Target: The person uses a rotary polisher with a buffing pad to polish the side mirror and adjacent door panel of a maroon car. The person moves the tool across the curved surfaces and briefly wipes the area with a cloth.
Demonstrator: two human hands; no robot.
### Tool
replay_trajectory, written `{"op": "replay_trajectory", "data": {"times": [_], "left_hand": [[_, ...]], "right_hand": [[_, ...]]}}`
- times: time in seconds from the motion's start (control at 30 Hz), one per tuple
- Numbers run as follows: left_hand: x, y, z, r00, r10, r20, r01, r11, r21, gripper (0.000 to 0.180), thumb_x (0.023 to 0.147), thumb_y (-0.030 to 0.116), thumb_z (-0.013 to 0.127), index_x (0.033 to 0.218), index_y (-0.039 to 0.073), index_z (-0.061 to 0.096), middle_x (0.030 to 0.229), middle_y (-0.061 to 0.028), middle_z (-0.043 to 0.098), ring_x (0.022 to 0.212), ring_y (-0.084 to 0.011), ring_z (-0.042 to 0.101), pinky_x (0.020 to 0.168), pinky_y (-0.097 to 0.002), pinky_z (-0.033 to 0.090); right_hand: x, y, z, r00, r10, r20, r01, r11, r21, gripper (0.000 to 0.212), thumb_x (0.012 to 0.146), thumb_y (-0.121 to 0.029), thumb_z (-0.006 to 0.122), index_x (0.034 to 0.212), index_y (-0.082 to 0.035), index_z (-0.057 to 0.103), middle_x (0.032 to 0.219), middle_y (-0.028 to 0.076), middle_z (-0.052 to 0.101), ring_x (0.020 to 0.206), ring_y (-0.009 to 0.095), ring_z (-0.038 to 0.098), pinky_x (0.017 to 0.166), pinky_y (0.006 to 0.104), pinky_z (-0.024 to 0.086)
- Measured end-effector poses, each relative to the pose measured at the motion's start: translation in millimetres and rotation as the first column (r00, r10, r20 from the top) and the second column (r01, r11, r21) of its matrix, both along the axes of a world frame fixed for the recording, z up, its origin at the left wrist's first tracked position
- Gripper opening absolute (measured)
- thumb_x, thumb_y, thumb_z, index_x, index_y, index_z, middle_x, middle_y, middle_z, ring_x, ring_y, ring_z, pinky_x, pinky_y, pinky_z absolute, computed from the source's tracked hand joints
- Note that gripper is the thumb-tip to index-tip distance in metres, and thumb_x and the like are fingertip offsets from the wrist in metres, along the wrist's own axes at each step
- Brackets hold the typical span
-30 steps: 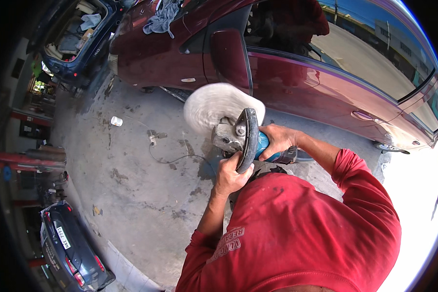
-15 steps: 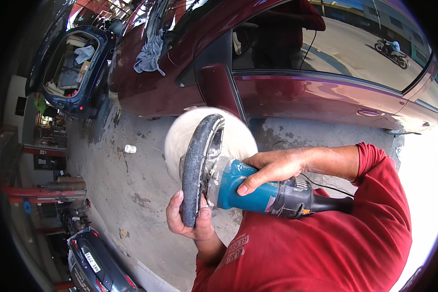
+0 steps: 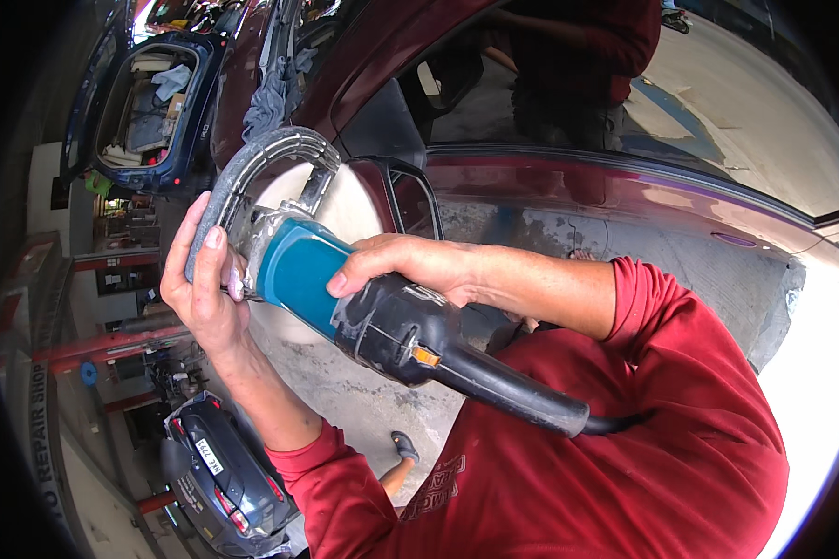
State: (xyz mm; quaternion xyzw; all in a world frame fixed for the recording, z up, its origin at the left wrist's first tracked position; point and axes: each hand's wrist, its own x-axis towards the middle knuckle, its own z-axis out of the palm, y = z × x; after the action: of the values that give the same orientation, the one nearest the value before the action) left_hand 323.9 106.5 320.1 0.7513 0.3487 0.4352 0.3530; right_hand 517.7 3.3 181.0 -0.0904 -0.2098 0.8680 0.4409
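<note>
A teal-and-black electric polisher (image 3: 303, 265) is held in front of my chest, tilted with its head toward the upper left. My left hand (image 3: 205, 284) has its fingers closed around the near part of the black loop handle (image 3: 252, 163). My right hand (image 3: 405, 265) grips the tool's body, thumb over the teal casing. Behind the tool, the round white pad (image 3: 349, 205) is partly hidden by the handle and casing. Just beyond the pad is the side mirror (image 3: 410, 200) of a maroon car (image 3: 531, 177); I cannot tell whether they touch.
A blue-grey cloth (image 3: 268, 102) hangs on the maroon car. A dark blue car (image 3: 200, 121) with its tailgate up stands far left; another dark car (image 3: 219, 475) is at lower left. My foot in a dark sandal (image 3: 403, 445) rests on the concrete floor (image 3: 382, 391).
The polisher has moved left and up and turned, its rear end now pointing to the lower right. Both hands have moved with it, and the view has shifted.
</note>
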Motion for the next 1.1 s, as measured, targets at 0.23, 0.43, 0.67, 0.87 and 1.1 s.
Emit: {"op": "replay_trajectory", "data": {"times": [0.23,0.43,0.67,0.87,1.1], "left_hand": [[38,46,21,0.986,0.156,-0.050,-0.160,0.982,-0.104,0.045,0.100,0.009,0.072,0.140,-0.010,0.067,0.075,0.0008,0.063,0.052,-0.0020,0.040,0.047,-0.0223,0.028],[47,21,25,0.971,0.225,-0.079,-0.232,0.968,-0.099,0.047,0.099,0.010,0.073,0.141,-0.011,0.066,0.076,0.0007,0.063,0.053,-0.0022,0.042,0.048,-0.0217,0.030],[52,23,31,0.985,0.162,-0.061,-0.170,0.976,-0.137,0.046,0.101,0.010,0.070,0.142,-0.012,0.065,0.080,-0.0019,0.067,0.053,-0.0024,0.041,0.049,-0.0218,0.032],[62,42,36,0.945,0.273,-0.177,-0.302,0.939,-0.162,0.046,0.101,0.009,0.069,0.143,-0.010,0.064,0.095,-0.0022,0.072,0.054,-0.0019,0.039,0.049,-0.0207,0.032],[60,30,38,0.991,0.113,-0.065,-0.123,0.978,-0.170,0.046,0.098,0.008,0.073,0.140,-0.010,0.067,0.078,0.0016,0.064,0.054,-0.0013,0.041,0.048,-0.0214,0.031]], "right_hand": [[21,48,18,0.969,0.164,-0.185,-0.174,0.984,-0.040,0.038,0.092,-0.036,0.079,0.113,-0.005,0.074,0.099,0.008,0.078,0.079,0.017,0.075,0.075,0.0354,0.063],[42,37,23,0.950,0.247,-0.188,-0.263,0.963,-0.064,0.037,0.091,-0.035,0.079,0.113,-0.005,0.073,0.098,0.008,0.078,0.080,0.017,0.076,0.075,0.0339,0.062],[50,34,28,0.961,0.209,-0.183,-0.222,0.974,-0.048,0.037,0.091,-0.033,0.079,0.114,-0.005,0.073,0.097,0.008,0.077,0.081,0.017,0.076,0.077,0.0337,0.062],[42,49,31,0.947,0.190,-0.261,-0.216,0.973,-0.078,0.035,0.088,-0.036,0.078,0.107,-0.008,0.070,0.088,0.006,0.074,0.070,0.018,0.073,0.068,0.0356,0.061],[40,36,30,0.960,0.130,-0.249,-0.144,0.989,-0.040,0.034,0.087,-0.035,0.079,0.105,-0.008,0.070,0.086,0.006,0.074,0.069,0.019,0.073,0.067,0.0352,0.061]]}}
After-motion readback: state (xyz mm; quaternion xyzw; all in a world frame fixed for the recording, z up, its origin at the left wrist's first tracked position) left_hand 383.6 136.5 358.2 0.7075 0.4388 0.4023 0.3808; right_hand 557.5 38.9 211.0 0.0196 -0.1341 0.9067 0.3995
